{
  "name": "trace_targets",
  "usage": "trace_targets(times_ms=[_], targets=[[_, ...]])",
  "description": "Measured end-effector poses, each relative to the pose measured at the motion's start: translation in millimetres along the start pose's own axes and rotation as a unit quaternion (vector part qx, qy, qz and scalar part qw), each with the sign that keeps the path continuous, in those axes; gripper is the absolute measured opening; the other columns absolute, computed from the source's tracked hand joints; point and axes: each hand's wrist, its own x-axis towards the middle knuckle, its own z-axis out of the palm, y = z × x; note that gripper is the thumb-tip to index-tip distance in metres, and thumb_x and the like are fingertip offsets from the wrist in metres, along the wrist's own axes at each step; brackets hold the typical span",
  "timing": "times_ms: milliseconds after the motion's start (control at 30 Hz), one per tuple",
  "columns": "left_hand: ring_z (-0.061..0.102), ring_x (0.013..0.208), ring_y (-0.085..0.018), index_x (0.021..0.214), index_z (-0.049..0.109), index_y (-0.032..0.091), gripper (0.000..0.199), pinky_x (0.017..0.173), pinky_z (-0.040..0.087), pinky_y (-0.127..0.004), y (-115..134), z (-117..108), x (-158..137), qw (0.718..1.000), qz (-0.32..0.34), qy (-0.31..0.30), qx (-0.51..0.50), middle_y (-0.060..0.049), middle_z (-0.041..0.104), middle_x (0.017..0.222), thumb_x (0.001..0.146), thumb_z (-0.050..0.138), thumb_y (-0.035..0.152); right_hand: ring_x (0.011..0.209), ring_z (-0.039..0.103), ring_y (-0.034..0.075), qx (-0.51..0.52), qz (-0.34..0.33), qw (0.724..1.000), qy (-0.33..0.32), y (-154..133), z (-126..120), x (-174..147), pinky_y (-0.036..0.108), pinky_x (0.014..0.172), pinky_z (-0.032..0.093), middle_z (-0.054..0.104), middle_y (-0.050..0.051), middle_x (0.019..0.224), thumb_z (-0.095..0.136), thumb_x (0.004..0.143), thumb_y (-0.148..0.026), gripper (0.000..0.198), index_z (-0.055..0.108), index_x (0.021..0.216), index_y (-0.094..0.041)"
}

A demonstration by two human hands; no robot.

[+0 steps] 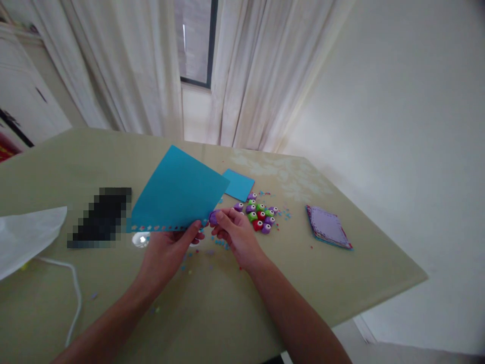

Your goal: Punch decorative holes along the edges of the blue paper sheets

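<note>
A blue sheet of paper (180,189) is pinched along its lower edge by my left hand (168,247), thumb on top. Small punched shapes run in a row along that edge. My right hand (237,232) is closed around a purple craft punch (213,218), set at the sheet's lower right corner; whether its jaws are pressed together I cannot tell. Just beyond my right hand sits a cluster of small purple, green and red punches (260,215) with round white eye-like spots. Bits of cut paper (220,242) lie scattered beneath my hands.
Behind the cluster lies a stack of blue paper (238,184). Off to the right is a pile of lilac and other coloured sheets (329,226) with punched edges. A dark, pixelated object (102,217), a white cord (76,288) and white translucent material (30,235) occupy the table's left side.
</note>
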Motion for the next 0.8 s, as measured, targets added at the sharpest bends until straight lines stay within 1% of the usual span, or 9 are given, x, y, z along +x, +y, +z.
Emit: trace_targets(times_ms=[100, 267, 367, 600, 733, 800], targets=[[0.076, 0.067, -0.024, 0.078, 0.078, 0.021, 0.034, 0.063, 0.059, -0.032, -1.4, -1.7, 0.2, 1.0, -0.003, 0.003, 0.006, -0.004, 0.081, 0.07, 0.08, 0.079, 0.055, 0.058, 0.06, 0.01, -0.013, -0.006, 1.0, 0.003, 1.4, 1.1, -1.5, 0.024, 0.056, 0.042, 0.075, 0.002, 0.079, 0.091, 0.072, -0.059, 0.046, 0.074, 0.088, -0.019], [0.077, 0.069, -0.025, 0.079, 0.078, 0.021, 0.036, 0.065, 0.06, -0.033, -4.7, -4.2, 1.8, 1.0, -0.009, 0.02, 0.008, -0.005, 0.082, 0.073, 0.079, 0.08, 0.057, 0.056, 0.058, 0.011, -0.046, -0.006, 0.999, 0.014, 2.1, 3.1, -2.1, 0.025, 0.054, 0.04, 0.072, 0.001, 0.075, 0.09, 0.071, -0.062, 0.051, 0.072, 0.088, -0.018], [0.077, 0.068, -0.025, 0.08, 0.078, 0.021, 0.037, 0.064, 0.06, -0.034, -3.7, -4.0, 1.1, 1.0, -0.009, 0.013, 0.01, -0.005, 0.081, 0.072, 0.079, 0.079, 0.057, 0.056, 0.057, 0.011, -0.055, -0.011, 0.998, 0.014, 2.3, 3.4, -1.6, 0.026, 0.055, 0.039, 0.07, 0.001, 0.074, 0.09, 0.071, -0.064, 0.052, 0.071, 0.087, -0.018], [0.079, 0.069, -0.027, 0.079, 0.078, 0.022, 0.035, 0.064, 0.061, -0.035, -0.7, -0.6, -1.0, 0.998, -0.011, 0.003, 0.055, -0.005, 0.082, 0.072, 0.078, 0.074, 0.058, 0.056, 0.055, 0.012, -0.042, -0.008, 0.999, 0.014, 5.6, 0.7, 0.5, 0.027, 0.055, 0.036, 0.068, 0.0, 0.071, 0.09, 0.069, -0.066, 0.053, 0.068, 0.084, -0.02], [0.079, 0.07, -0.028, 0.08, 0.078, 0.023, 0.039, 0.064, 0.06, -0.036, -4.1, 0.4, -1.3, 0.996, -0.017, -0.016, 0.082, -0.005, 0.082, 0.072, 0.077, 0.073, 0.062, 0.056, 0.047, 0.01, -0.029, -0.02, 0.999, 0.025, 10.3, 0.6, 1.3, 0.027, 0.055, 0.031, 0.062, -0.002, 0.068, 0.092, 0.068, -0.064, 0.052, 0.066, 0.078, -0.021], [0.079, 0.071, -0.03, 0.08, 0.079, 0.023, 0.042, 0.066, 0.059, -0.037, -5.2, 0.3, -1.7, 0.994, -0.02, -0.027, 0.102, -0.006, 0.082, 0.073, 0.077, 0.072, 0.065, 0.057, 0.044, 0.01, -0.013, -0.028, 0.999, 0.027, 12.6, 0.8, 1.5, 0.027, 0.056, 0.029, 0.06, -0.003, 0.07, 0.092, 0.069, -0.062, 0.049, 0.068, 0.08, -0.021]])
